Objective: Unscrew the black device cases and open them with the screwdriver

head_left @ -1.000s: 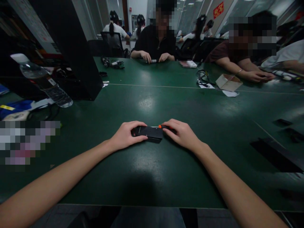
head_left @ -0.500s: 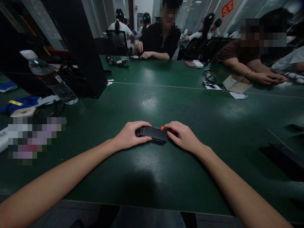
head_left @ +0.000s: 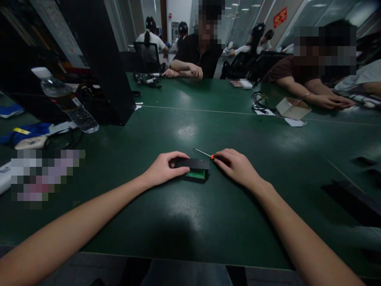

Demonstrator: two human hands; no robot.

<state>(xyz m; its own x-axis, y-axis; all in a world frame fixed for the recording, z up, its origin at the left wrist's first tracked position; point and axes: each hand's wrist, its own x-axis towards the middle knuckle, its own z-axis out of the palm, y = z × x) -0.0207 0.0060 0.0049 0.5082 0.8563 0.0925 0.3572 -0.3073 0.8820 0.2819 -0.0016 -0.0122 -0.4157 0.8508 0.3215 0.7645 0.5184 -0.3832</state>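
Note:
My left hand (head_left: 166, 170) is closed around the left end of a small black box (head_left: 198, 163), thumb in front and fingers behind. The box lies on the green table (head_left: 143, 214), and its front side gapes, with a green circuit board (head_left: 196, 174) showing inside. Just right of it, my right hand (head_left: 233, 165) is closed on a screwdriver (head_left: 212, 157) with an orange collar. Its thin metal shaft points up and left behind the box, apart from it; most of the handle is hidden in my fingers.
On the left a water bottle (head_left: 70, 101) stands by a black shelf (head_left: 102, 59). A small open carton (head_left: 293, 108) and coiled cables (head_left: 258, 101) are at the far right. Dark parts (head_left: 354, 198) lie at the right edge. Two people sit across the table.
The screwdriver has moved away from the box's right end, its shaft now bare behind it. A gap with the green board now shows at the box's front. The left hand stays put.

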